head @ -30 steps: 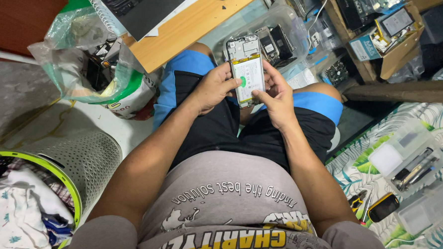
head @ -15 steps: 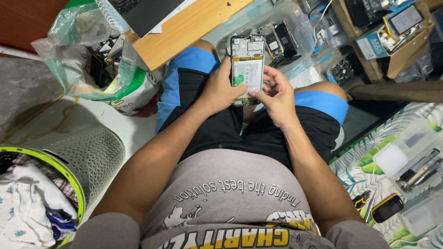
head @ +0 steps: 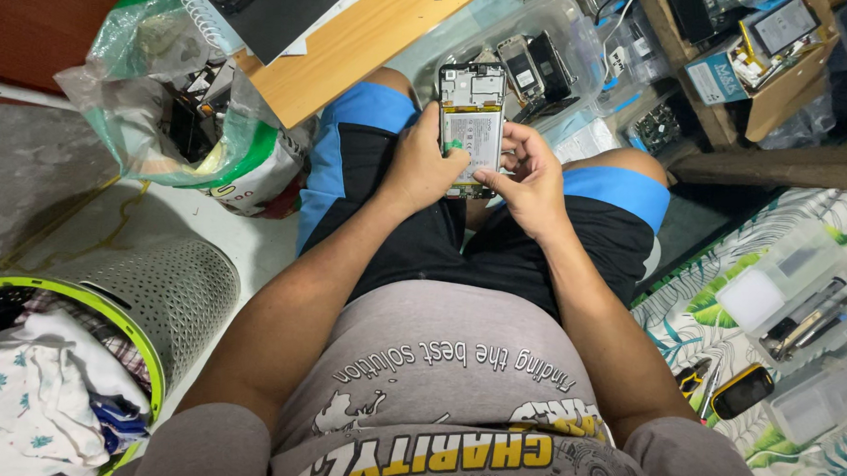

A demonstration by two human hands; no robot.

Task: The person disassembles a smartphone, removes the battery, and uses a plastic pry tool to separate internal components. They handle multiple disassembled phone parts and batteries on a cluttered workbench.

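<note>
I hold an opened phone (head: 471,126) over my lap, its back cover off so the battery and circuit board show. My left hand (head: 422,167) grips its left edge, thumb near a green tab on the battery. My right hand (head: 531,181) holds the right edge, with the thumb pressed on the lower part of the battery. The phone stands nearly upright in the view, top end pointing away from me.
A clear plastic bin (head: 555,63) with more phones sits beyond my knees. A wooden board (head: 356,45) and a plastic bag (head: 181,123) lie at left. A laundry basket (head: 106,310) stands at lower left. Clear boxes (head: 793,283) with tools rest on the leaf-patterned mat at right.
The view has shifted slightly. Both hands keep hold of the phone; my right thumb has moved lower on the battery.
</note>
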